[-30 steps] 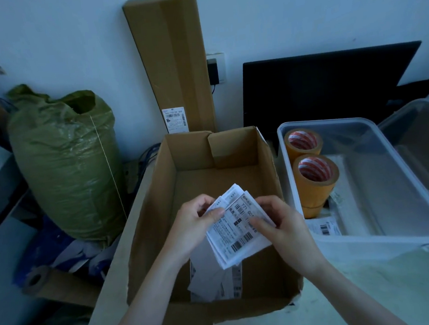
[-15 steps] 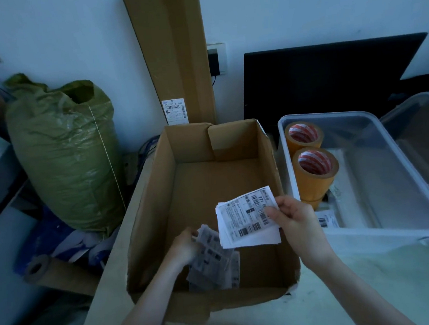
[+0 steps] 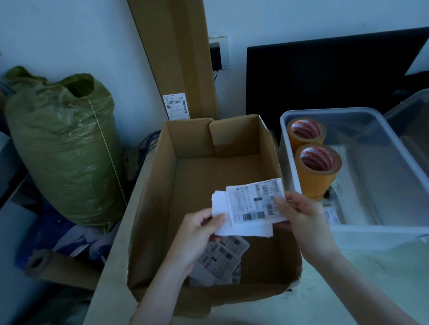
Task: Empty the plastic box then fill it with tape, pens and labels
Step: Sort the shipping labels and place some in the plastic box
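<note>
Where both hands (image 3: 196,235) pinch labels (image 3: 253,205) — cardboard box (image 3: 159,193) below.

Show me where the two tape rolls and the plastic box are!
near tape roll (image 3: 316,176): head view, on its orange side wall.
far tape roll (image 3: 297,139): head view, on its orange side.
plastic box (image 3: 393,227): head view, on its front rim.

A single head-worn wide-angle view looks forward and steeply down from close above a pale table (image 3: 375,291). An open brown cardboard box (image 3: 159,193) fills the centre, a clear plastic box (image 3: 414,170) sits at right, and a white wall (image 3: 298,4) spans the top.
</note>
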Tool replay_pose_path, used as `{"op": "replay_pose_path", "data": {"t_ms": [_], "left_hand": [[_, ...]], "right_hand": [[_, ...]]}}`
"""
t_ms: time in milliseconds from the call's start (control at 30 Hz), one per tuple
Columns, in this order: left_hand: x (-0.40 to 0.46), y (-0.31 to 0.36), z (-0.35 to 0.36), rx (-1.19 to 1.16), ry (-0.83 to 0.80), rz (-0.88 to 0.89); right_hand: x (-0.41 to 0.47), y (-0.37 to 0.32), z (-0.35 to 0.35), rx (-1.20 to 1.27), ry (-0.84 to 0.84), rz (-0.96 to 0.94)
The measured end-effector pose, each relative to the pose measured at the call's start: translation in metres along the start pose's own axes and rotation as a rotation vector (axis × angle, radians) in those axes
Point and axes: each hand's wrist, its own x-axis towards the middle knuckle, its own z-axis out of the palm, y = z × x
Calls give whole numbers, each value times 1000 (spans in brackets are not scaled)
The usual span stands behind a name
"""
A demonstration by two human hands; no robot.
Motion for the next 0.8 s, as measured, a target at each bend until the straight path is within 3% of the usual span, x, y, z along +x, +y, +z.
{"op": "replay_pose_path", "data": {"t_ms": [167, 300, 433, 633, 800], "left_hand": [[-2, 0, -8, -76, 356, 71], [-4, -2, -14, -47, 504, 293], [-2, -5, -20, -12, 425, 632], [2, -7, -22, 8, 271, 692], [11, -6, -15, 194, 131, 680]], "right_hand": [[6, -6, -9, 154, 161, 28], [5, -2, -5, 33, 127, 43], [0, -1, 3, -65, 1, 42], [-1, -10, 7, 129, -106, 152], [-4, -16, 7, 135, -242, 125]]}}
